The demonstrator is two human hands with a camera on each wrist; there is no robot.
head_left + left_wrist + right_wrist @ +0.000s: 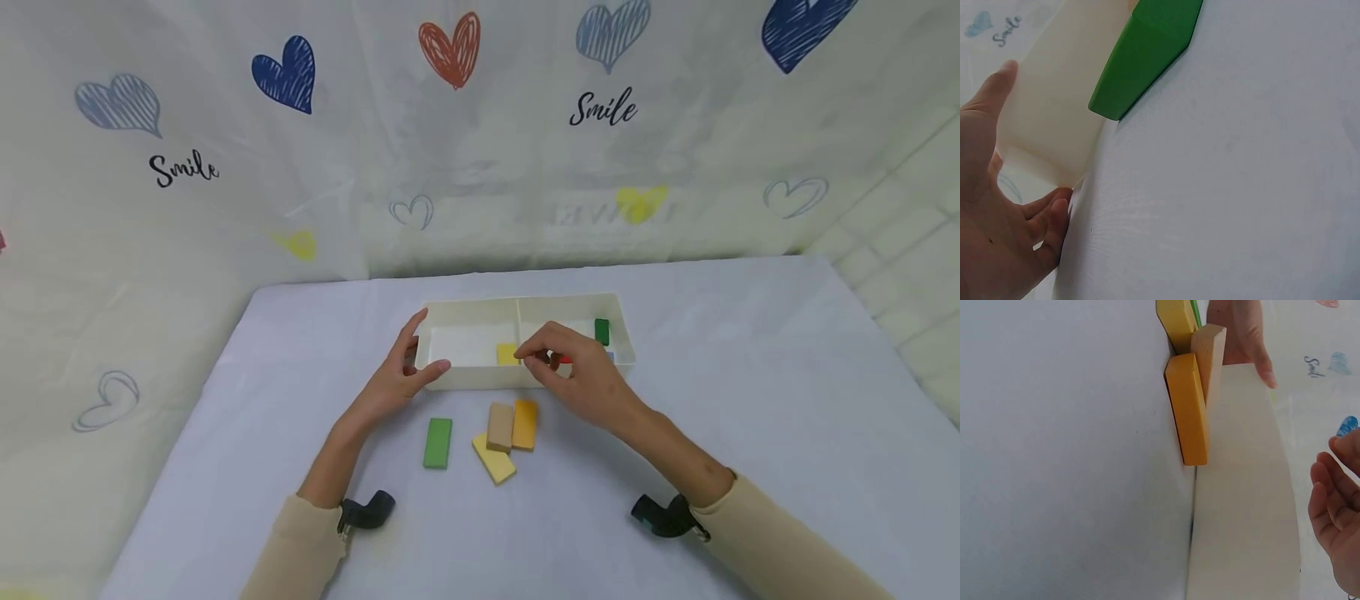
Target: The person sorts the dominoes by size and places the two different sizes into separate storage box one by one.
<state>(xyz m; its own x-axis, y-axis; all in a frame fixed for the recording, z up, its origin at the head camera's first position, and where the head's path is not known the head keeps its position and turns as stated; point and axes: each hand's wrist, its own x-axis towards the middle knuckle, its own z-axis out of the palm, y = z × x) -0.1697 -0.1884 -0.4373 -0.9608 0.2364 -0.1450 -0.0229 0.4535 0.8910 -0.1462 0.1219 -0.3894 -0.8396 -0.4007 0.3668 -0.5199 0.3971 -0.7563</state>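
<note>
A white box (472, 379) with a divider stands on the table. My left hand (393, 379) grips its left end, thumb over the front wall and fingers along the end wall. My right hand (581, 375) hovers over the box near the divider, fingertips close together and nothing visible between them. Beside those fingertips, a yellow block (507, 354) lies in the left compartment. The right compartment has a green block (602, 332), a partly hidden red piece (566, 359) and a blue piece (610, 356).
In front of the box lie a light green block (438, 443), a pale yellow block (493, 460), a tan block (499, 427) and an orange block (525, 425). The tan one overlaps the pale yellow one. Behind the table hangs a cloth (510, 167) printed with hearts.
</note>
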